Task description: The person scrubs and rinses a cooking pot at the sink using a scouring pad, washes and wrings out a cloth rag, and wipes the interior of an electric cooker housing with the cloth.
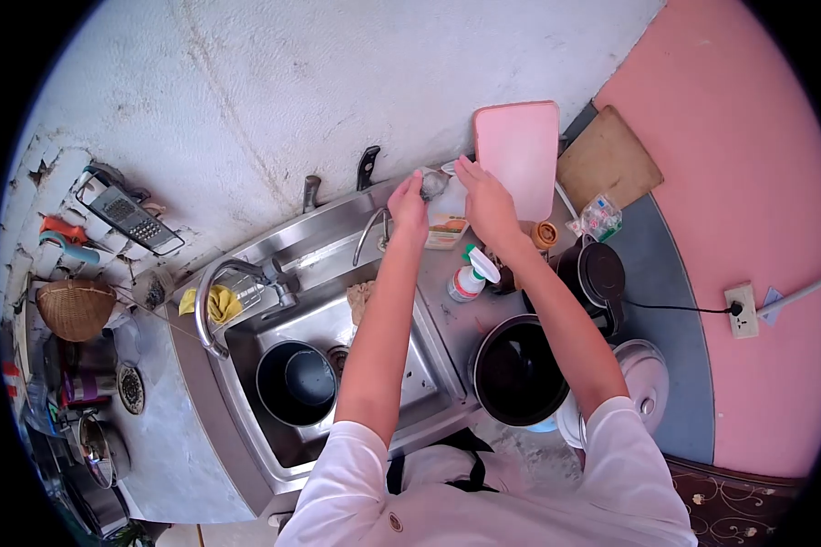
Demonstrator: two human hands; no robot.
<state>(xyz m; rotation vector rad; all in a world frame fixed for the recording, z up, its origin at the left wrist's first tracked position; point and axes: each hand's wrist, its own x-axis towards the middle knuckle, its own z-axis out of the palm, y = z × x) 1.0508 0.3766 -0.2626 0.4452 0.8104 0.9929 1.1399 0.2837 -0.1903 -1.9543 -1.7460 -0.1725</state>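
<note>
A small, crumpled, greyish translucent bundle [435, 185] is held in the curled fingers of the left hand [409, 206], near the right hand [486, 202]; its fingers are extended, any grip unclear.

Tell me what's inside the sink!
The sink holds a dark pot and something brown. The left arm covers part, so what's beneath it can't be seen.
</note>
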